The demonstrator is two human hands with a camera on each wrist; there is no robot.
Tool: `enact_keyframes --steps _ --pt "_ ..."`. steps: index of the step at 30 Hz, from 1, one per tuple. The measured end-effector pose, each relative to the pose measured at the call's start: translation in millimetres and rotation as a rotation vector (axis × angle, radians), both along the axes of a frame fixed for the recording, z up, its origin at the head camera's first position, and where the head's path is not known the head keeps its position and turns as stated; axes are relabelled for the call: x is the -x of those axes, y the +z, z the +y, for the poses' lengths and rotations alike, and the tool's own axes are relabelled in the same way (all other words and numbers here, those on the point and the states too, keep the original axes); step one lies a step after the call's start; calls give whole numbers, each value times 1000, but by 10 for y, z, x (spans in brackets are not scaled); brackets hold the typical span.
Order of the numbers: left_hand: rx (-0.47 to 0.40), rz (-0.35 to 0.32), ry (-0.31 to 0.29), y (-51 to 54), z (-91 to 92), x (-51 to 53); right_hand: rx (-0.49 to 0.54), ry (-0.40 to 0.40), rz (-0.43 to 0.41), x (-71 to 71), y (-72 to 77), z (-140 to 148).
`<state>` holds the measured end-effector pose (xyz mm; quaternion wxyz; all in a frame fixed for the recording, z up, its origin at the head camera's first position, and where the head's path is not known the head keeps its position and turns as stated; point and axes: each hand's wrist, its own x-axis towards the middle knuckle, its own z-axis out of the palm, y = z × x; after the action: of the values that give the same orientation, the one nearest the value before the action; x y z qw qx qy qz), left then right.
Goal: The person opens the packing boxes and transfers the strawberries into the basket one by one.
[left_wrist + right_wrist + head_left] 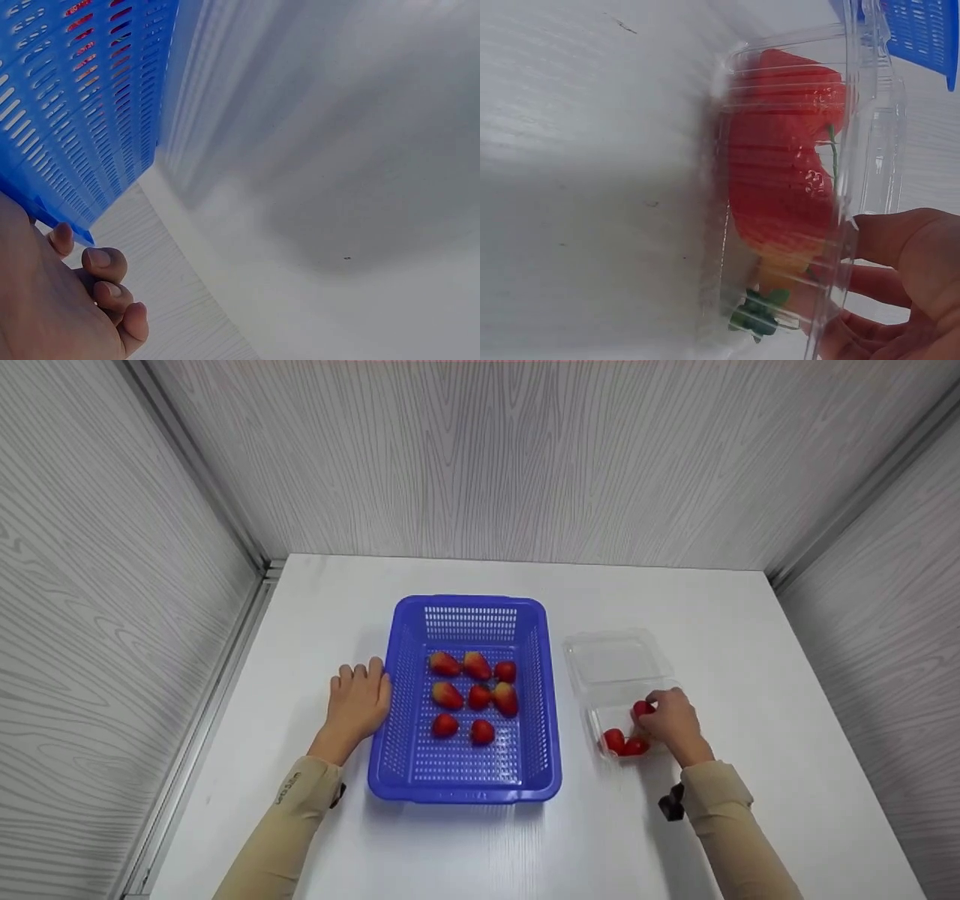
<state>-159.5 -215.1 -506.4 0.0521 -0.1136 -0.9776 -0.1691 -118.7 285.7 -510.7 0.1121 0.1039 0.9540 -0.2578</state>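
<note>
My left hand (358, 706) is at the left edge of a blue plastic basket (465, 795), thumb by the rim. In the left wrist view its curled fingers (112, 296) sit just under that rim, holding it. Several red strawberries (482, 732), some with yellowish ends, lie in the basket. My right hand (671, 718) reaches into a clear hinged plastic box (619, 660) and pinches a strawberry (643, 710). Two more strawberries (622, 742) lie near the box's front. Through the clear wall, the right wrist view shows red fruit (784, 157) and a green leafy cap (754, 315).
Basket and box stand side by side on a white table (712, 607), the box to the right with its lid folded back. Pale wood-grain panels (480, 457) enclose the table at the back and both sides.
</note>
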Motion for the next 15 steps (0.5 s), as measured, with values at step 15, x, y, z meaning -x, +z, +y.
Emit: enact_keyframes --steps 15 --pt "4 -6 1 8 6 13 -64 -6 -60 92 20 -56"
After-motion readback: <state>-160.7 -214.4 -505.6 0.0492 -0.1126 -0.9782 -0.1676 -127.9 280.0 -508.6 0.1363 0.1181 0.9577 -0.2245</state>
